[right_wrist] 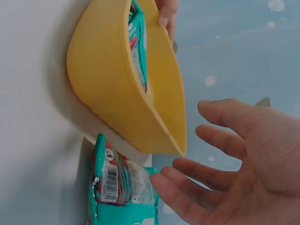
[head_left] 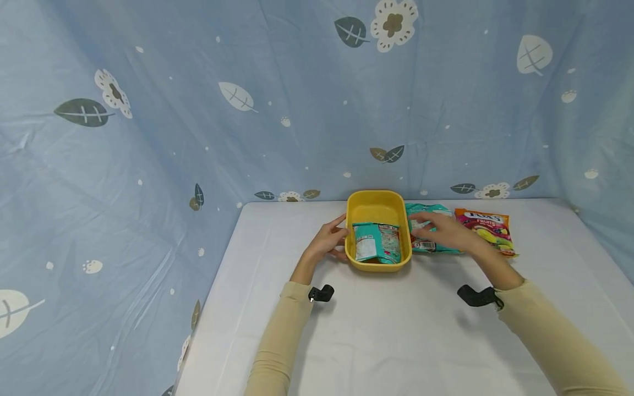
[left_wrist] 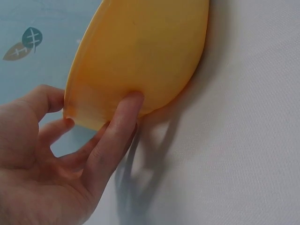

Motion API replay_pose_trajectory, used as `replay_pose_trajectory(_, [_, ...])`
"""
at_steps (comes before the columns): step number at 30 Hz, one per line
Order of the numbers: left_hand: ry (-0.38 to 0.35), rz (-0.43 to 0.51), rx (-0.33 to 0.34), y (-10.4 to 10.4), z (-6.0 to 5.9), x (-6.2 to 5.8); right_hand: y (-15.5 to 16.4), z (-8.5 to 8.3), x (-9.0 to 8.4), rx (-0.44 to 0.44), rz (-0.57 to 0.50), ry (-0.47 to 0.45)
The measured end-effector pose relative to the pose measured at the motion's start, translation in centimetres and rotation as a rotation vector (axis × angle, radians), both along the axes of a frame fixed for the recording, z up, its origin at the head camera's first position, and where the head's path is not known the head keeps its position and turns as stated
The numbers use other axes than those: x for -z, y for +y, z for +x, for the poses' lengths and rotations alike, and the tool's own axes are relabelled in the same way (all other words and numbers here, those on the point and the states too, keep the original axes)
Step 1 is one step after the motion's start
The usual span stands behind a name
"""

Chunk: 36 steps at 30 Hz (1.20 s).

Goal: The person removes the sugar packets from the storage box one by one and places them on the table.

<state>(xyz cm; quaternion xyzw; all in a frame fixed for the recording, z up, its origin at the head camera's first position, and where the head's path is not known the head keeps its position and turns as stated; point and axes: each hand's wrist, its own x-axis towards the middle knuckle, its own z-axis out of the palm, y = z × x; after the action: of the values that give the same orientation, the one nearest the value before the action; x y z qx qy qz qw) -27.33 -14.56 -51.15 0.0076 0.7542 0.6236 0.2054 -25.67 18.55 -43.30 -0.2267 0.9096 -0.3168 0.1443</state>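
The left hand (head_left: 329,239), fingers relaxed, touches the left wall of the yellow tub (head_left: 358,209) on the bench (head_left: 396,330). One teal packet (head_left: 376,242) lies inside the tub. Right of the tub, the right hand (head_left: 441,231), fingers spread, hovers over a second teal packet (head_left: 426,210); a fruit-candy bag (head_left: 487,228) lies further right.

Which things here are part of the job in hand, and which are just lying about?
In the job:
yellow tub, steadied by the left hand
teal packet in the tub
teal packet beside the tub, under the right hand

Lying about:
pink fruit-candy bag, untouched
white table
blue leaf-print cloth
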Motion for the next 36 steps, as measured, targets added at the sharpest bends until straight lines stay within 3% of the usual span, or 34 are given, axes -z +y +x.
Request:
replay_pose_trajectory(10, [0.005,0.012,0.006,0.1,0.0,0.0,-1.1,0.0,-0.2,-0.034,-0.031,-0.023])
replay_pose_trajectory(23, [-0.002,0.018,-0.006,0.0,0.3,-0.1,-3.5,-0.5,-0.3,-0.088,0.008,0.027])
replay_pose_trajectory(30, [0.001,0.015,-0.010,0.1,0.2,-0.1,-4.7,-0.4,-0.5,-0.059,0.038,0.033])
replay_pose_trajectory(36, [-0.003,0.009,-0.012,0.2,0.2,-0.2,-6.1,-0.5,-0.4,-0.004,0.161,0.052])
